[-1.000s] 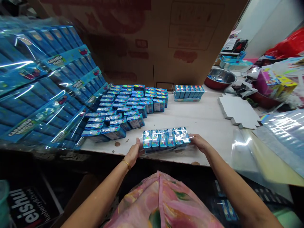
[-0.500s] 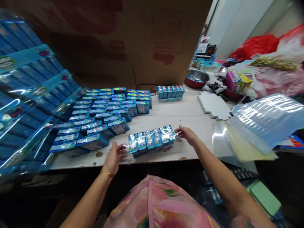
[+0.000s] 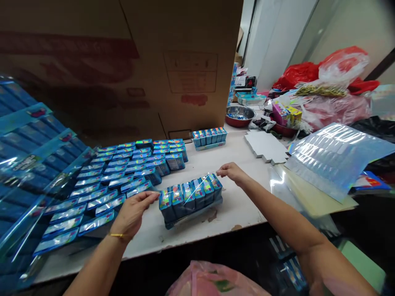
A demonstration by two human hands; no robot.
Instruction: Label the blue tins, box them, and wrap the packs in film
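Note:
A row of several small blue boxes (image 3: 190, 199) stands on the worktable in front of me, sitting in a shallow tray-like base. Clear plastic film (image 3: 200, 190) lies over their tops and reflects the light. My left hand (image 3: 132, 211), with a yellow bracelet at the wrist, pinches the film at the row's left end. At the other end my right hand (image 3: 232, 172) pinches the film's far right corner between thumb and fingers. The film's full outline is hard to make out.
Many blue boxes (image 3: 108, 181) stand in rows on the left, beside stacked display packs (image 3: 40, 156). Another row (image 3: 209, 137) sits near the big carton (image 3: 148, 94). To the right are white card pieces (image 3: 267, 147), a metal bowl (image 3: 240, 115) and plastic sheets (image 3: 336, 158).
Both hands have gone from loosely spread beside the row to pinching the film at its ends. The row's near side now shows more, and my view has shifted.

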